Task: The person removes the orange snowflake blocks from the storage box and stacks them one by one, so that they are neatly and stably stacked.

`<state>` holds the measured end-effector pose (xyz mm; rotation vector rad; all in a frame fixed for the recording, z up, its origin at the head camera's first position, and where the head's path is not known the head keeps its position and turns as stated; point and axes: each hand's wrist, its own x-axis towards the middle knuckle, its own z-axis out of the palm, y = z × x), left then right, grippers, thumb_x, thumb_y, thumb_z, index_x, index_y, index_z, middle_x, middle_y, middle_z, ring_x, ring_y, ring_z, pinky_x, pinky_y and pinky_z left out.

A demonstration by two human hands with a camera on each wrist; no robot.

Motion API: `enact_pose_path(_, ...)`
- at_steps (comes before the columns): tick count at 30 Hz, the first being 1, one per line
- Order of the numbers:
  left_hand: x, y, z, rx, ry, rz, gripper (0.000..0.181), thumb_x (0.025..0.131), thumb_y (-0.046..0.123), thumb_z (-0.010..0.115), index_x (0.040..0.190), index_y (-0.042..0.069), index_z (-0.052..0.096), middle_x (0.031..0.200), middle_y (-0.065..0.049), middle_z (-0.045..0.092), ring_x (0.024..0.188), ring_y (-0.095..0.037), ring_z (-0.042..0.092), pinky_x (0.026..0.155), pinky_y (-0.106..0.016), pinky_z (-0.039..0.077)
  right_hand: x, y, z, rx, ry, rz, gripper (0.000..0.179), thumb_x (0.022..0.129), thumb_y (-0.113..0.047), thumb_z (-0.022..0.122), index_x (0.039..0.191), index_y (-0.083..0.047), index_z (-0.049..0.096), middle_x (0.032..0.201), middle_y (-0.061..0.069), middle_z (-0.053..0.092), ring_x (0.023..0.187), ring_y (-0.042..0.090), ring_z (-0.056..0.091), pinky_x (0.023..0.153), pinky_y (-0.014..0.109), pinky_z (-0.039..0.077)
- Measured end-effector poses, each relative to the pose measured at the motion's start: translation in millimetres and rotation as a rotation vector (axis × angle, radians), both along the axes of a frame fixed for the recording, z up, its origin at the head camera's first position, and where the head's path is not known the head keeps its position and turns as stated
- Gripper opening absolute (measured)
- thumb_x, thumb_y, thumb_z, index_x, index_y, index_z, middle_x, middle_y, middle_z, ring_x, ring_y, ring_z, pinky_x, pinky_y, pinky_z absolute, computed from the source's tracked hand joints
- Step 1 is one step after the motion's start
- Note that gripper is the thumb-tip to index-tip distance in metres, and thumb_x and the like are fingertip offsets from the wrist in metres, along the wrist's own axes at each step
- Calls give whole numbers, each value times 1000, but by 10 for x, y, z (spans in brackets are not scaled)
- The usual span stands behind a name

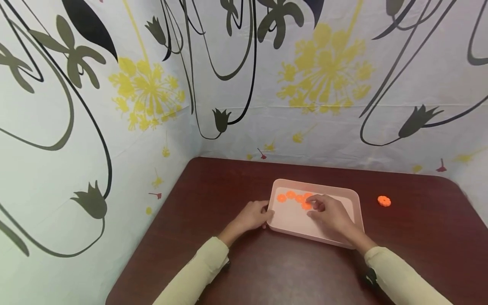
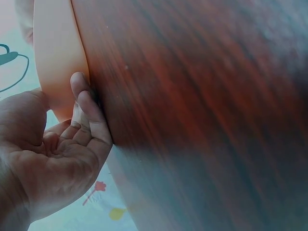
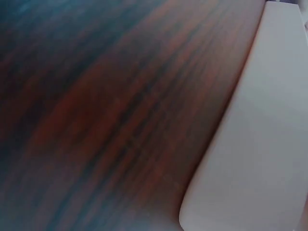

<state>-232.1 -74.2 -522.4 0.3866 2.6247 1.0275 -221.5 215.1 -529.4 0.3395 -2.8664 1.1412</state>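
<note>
A pink rectangular tray [image 1: 289, 218] lies on the table with several flat orange scalloped discs [image 1: 281, 198] in its upper left part. My left hand [image 1: 253, 216] grips the tray's left end, thumb at the rim and fingers against the outside wall; in the left wrist view, the curled fingers of that hand [image 2: 67, 144] press close to the tray wall [image 2: 60, 53]. Over the tray reaches my right hand [image 1: 329, 212], its index fingertip right at the grouped discs and its thumb held apart. The right wrist view shows only the tray's outer wall [image 3: 255, 130], not the hand.
Another orange scalloped piece [image 1: 384, 201], seemingly a small stack, sits on the dark wooden table [image 1: 305, 271] to the right of the tray. A patterned cloth [image 1: 244, 93] with flowers stands behind and along the left of the table.
</note>
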Motion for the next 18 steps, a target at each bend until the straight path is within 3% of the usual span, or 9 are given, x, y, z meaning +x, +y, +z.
enact_pose_path(8,15,-7,12,2,5,1,50,103,30,65,148,9,60,59,0,64,53,-14,62,57,-25,46,-51,-35,-3,57,10,-12,29,87,-14,85,115,-12,79,91,2,67,84,16,60,75,33,46)
enact_pose_path(18,24,4,31,9,-8,-1,52,103,30,66,150,8,58,60,0,64,53,-14,63,57,-24,46,-62,-43,16,30,-5,-21,27,86,-12,86,112,-11,80,93,5,71,85,16,62,76,34,48)
